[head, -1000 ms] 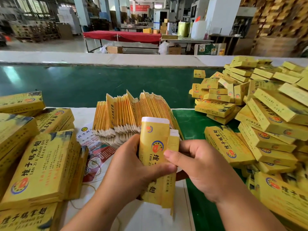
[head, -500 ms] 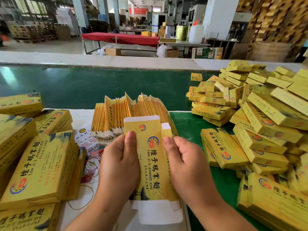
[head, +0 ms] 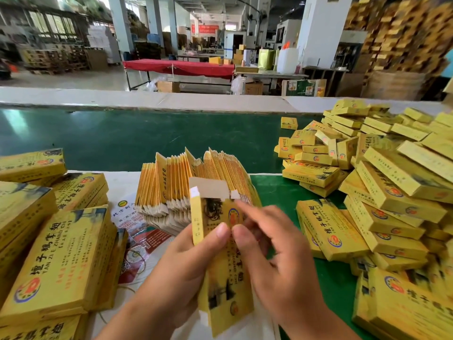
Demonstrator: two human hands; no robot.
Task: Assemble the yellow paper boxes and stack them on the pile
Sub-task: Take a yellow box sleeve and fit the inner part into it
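I hold a yellow paper box upright between both hands at the centre of the view, partly opened into a sleeve, its white top flaps sticking up. My left hand grips its left side with the thumb on the front face. My right hand holds the right edge, thumb on the front and fingers spread behind. Behind it stands a fanned bundle of flat box blanks. A big pile of assembled yellow boxes fills the right side.
Stacks of flat yellow packs lie at the left on a white printed sack. A green conveyor belt runs across beyond the work surface. A lone small box sits on the belt.
The flat blank that lay face up under both hands has been lifted and squeezed open into a sleeve. My right fingers have spread out behind it.
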